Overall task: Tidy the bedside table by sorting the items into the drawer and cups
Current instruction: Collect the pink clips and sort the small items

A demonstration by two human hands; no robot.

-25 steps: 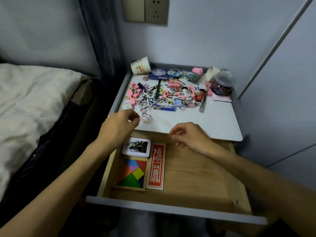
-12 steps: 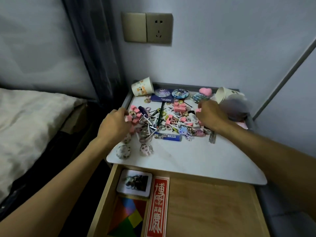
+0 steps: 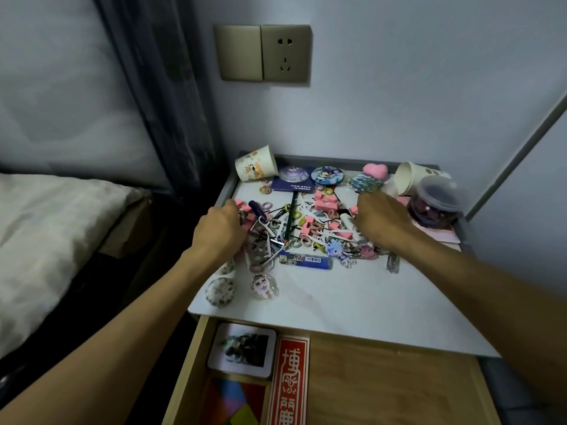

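Since a second ago both hands have left the front edge above the drawer (image 3: 383, 378) and gone up into the clutter; over the last half second they have barely shifted.

Our left hand (image 3: 219, 231) lies knuckles-up at the left side of the pile (image 3: 325, 204). Its fingers curl down among pink clips and hair rings, and we cannot tell whether they grip anything. Our right hand (image 3: 383, 223) is buried at the pile's right side, back towards us. Its fingertips are hidden, so we cannot tell its grasp either.

The pile sits across the rear half of the white worktop (image 3: 352, 302). A dark pencil (image 3: 290, 219) runs through its middle and a blue lighter (image 3: 305, 260) lies along its near edge. Nearer us, apart from the heap, lie a round speckled piece (image 3: 220, 291) and a small figure charm (image 3: 263, 285).

At the back left a paper cup (image 3: 256, 164) lies on its side. A second cup (image 3: 409, 177) lies tipped at the back right, just beside a clear lidded jar (image 3: 437, 204). Between the cups are two round badges (image 3: 291, 174) and a pink heart (image 3: 375, 170).

The drawer stands pulled out below the worktop. At its left it holds a white-framed card (image 3: 242, 351), a red strip (image 3: 291, 381) with characters and a coloured tangram (image 3: 236, 403).

A bed (image 3: 46, 225) lies to the left, and a wall socket (image 3: 265, 53) is above.
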